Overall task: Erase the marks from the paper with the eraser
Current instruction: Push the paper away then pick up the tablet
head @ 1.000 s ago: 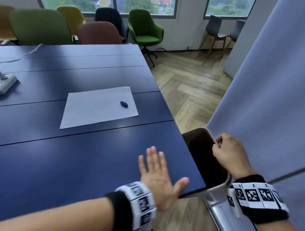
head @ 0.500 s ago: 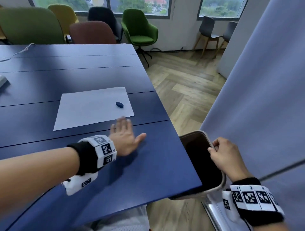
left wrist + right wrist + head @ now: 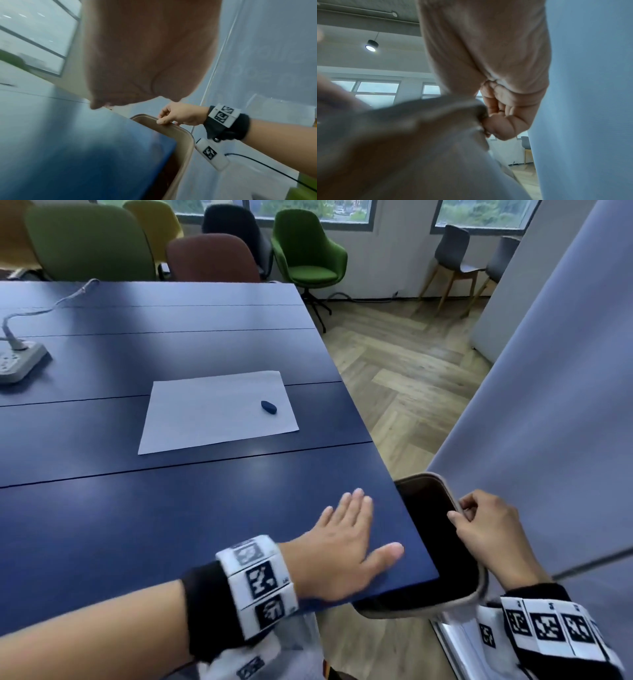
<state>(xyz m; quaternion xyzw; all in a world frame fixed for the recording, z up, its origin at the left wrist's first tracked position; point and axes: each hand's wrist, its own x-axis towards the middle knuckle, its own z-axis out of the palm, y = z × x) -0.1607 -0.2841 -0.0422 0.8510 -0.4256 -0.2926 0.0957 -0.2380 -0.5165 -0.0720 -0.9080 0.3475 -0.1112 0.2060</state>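
Eraser (image 3: 269,407) lies on right part of paper (image 3: 212,412), mid-table, well apart from both hands. Left hand (image 3: 346,546) flat, fingers straight, palm down on blue table (image 3: 137,525) near corner. Right hand (image 3: 486,529) pinches rim of bin (image 3: 476,594) held at table edge. Eraser looks small, light, rubbery, grippy; best pinched across narrow sides. Paper thin, likely slides and creases; needs pinning flat.

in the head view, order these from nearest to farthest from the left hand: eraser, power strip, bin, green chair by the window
From the left hand:
1. bin, just right, past the table edge
2. eraser, ahead, on the paper's right part
3. power strip, far left of the table
4. green chair, beyond the table's far end
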